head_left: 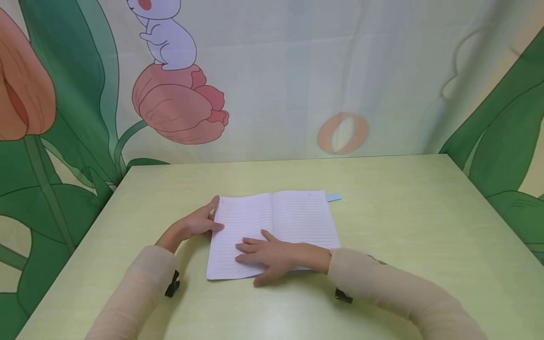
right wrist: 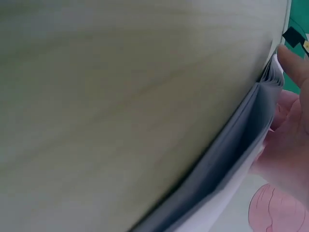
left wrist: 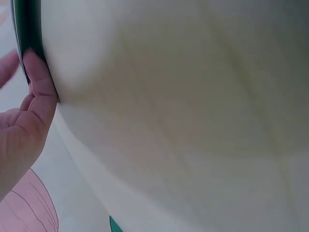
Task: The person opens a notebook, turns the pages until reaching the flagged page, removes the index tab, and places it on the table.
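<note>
An open lined notebook lies on the table, its ruled white pages facing up. A light blue tab sticks out past its upper right edge. My left hand holds the left edge, with the thumb over the page. In the left wrist view, fingers of the left hand bend at the notebook's dark green edge. Spread across the lower left page, my right hand rests with fingers apart. The right wrist view has the right hand over the notebook's lower page edges, which gape slightly.
The pale yellow-green table extends around the notebook on all sides. Behind it hangs a curtain printed with tulips, leaves and a white rabbit. Dark clips show beneath both sleeves.
</note>
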`<action>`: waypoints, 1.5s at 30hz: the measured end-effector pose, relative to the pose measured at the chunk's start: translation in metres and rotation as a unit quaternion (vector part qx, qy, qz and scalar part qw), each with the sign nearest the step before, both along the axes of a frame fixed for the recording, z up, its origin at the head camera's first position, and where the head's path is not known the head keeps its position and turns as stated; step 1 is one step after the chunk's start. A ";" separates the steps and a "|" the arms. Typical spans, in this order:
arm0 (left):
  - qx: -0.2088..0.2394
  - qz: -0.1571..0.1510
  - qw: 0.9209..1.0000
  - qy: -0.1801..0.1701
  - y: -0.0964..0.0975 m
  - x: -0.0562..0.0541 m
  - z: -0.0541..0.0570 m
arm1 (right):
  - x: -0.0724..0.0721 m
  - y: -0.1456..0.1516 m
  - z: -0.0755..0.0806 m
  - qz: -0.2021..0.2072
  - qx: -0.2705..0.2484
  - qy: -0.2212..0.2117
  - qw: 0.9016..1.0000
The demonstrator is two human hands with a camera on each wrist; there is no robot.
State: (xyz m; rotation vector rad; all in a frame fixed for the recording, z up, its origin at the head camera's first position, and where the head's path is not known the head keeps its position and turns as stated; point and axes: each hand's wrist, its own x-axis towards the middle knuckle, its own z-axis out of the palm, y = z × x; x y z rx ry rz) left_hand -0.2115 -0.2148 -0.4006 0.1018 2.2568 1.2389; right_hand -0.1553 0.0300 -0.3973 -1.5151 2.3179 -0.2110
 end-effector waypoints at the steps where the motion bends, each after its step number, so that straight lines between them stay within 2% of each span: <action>1: -0.005 -0.007 1.000 0.008 0.000 0.000 -0.001 | -0.001 0.001 -0.001 0.000 -0.003 0.001 1.000; 3: 0.000 -0.015 1.000 0.016 -0.001 0.000 -0.001 | -0.003 0.005 0.000 -0.005 -0.020 -0.003 1.000; 6: 0.001 -0.026 0.999 0.022 0.000 0.001 -0.001 | -0.008 0.013 0.001 -0.021 -0.059 -0.031 0.998; 10: -0.003 -0.026 0.999 0.022 0.001 0.001 0.000 | -0.014 0.026 0.004 -0.047 -0.091 -0.048 0.994; 18: -0.021 -0.024 0.999 0.027 0.000 0.001 0.001 | -0.028 0.055 0.009 -0.087 -0.098 -0.029 0.991; 23: -0.022 -0.025 0.999 0.027 0.001 0.001 0.001 | -0.041 0.072 0.007 -0.104 -0.101 0.013 0.989; 31: -0.031 -0.020 0.999 0.024 0.003 0.001 0.002 | -0.069 0.101 0.001 -0.146 -0.070 0.066 0.985; 36: -0.033 -0.018 0.999 0.021 0.003 0.001 0.002 | -0.082 0.115 -0.001 -0.169 -0.014 0.084 0.982; 41: -0.039 -0.016 0.999 0.018 0.002 0.000 0.001 | -0.090 0.120 0.001 -0.177 0.027 0.083 0.980; 45: -0.037 -0.015 0.999 0.018 0.001 0.000 0.001 | -0.092 0.123 0.003 -0.185 0.053 0.061 0.979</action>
